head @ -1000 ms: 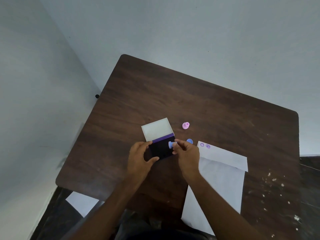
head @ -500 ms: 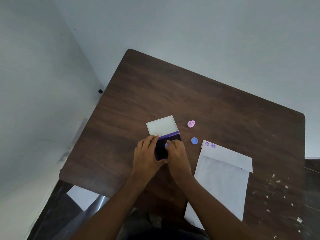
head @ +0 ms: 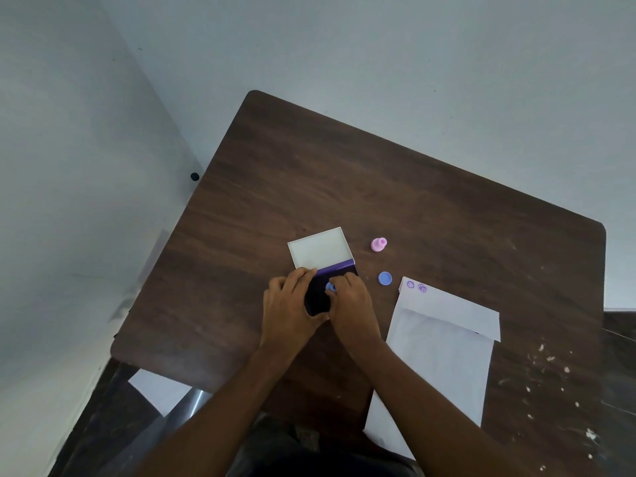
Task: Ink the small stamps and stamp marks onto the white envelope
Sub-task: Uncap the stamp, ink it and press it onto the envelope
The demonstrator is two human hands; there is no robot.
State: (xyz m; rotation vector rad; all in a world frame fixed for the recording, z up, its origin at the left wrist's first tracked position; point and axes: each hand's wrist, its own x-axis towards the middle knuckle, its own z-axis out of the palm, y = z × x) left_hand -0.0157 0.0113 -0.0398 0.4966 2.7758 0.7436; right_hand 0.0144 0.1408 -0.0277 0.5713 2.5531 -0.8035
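An ink pad [head: 318,294] with a dark inked face lies open on the brown table [head: 430,208], its white lid [head: 320,248] folded back. My left hand [head: 290,304] grips the pad's left edge. My right hand [head: 351,306] pinches a small blue stamp [head: 331,287] and holds it down on the inked face. A pink stamp [head: 379,244] stands upright behind the pad to the right. A blue cap [head: 385,278] lies beside the white envelope [head: 440,356], whose flap corner bears two purple marks [head: 415,286].
A white sheet [head: 156,390] lies on the floor below the table's near left corner. White specks are scattered on the table's right side. Walls stand close behind and to the left of the table.
My right hand has moved left with the blue stamp, from the pad's right edge onto the inked face. My left hand has shifted closer along the pad. The camera view has drifted.
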